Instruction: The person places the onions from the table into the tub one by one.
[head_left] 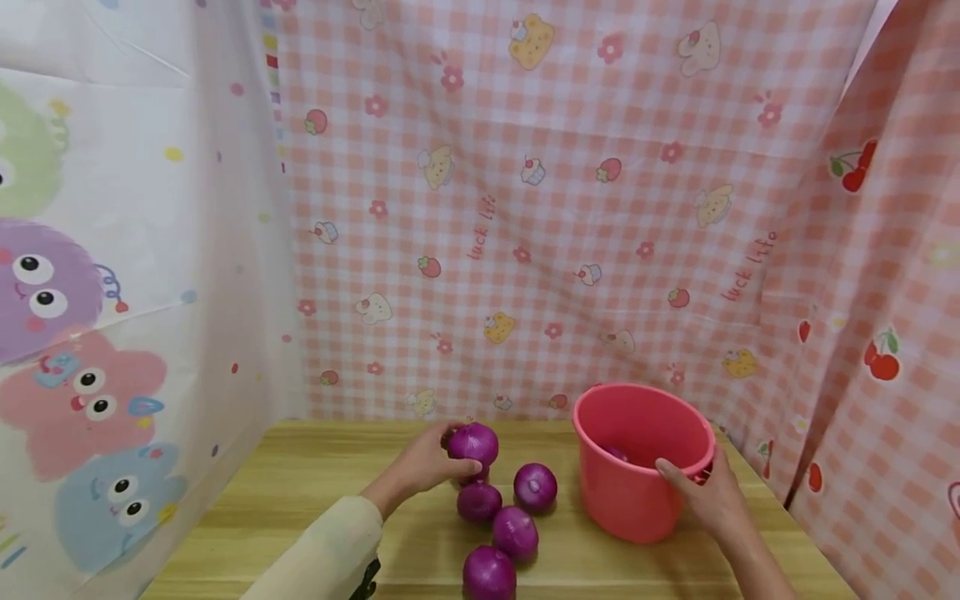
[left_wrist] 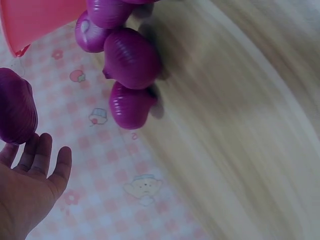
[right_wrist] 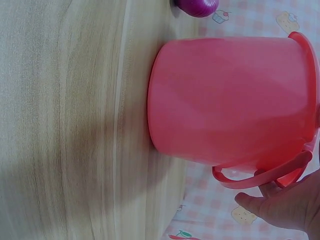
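My left hand (head_left: 433, 458) grips a red onion (head_left: 474, 444) between thumb and fingers. In the left wrist view that onion (left_wrist: 17, 107) is raised above the table, at the fingertips of the hand (left_wrist: 30, 185). Several more red onions (head_left: 515, 533) lie grouped on the table just below and to its right. At the right stands a pink-red plastic bucket (head_left: 630, 500), upright, with part of an onion (head_left: 615, 452) showing inside. My right hand (head_left: 712, 496) holds the bucket's near right rim, thumb over the edge, beside the hanging handle (right_wrist: 280, 172).
The wood-grain table (head_left: 322, 475) reaches back to a pink checked curtain (head_left: 465, 350). A white cartoon-print sheet (head_left: 187, 333) hangs along the left, another checked curtain (head_left: 877, 433) along the right. The bucket stands near the table's right side.
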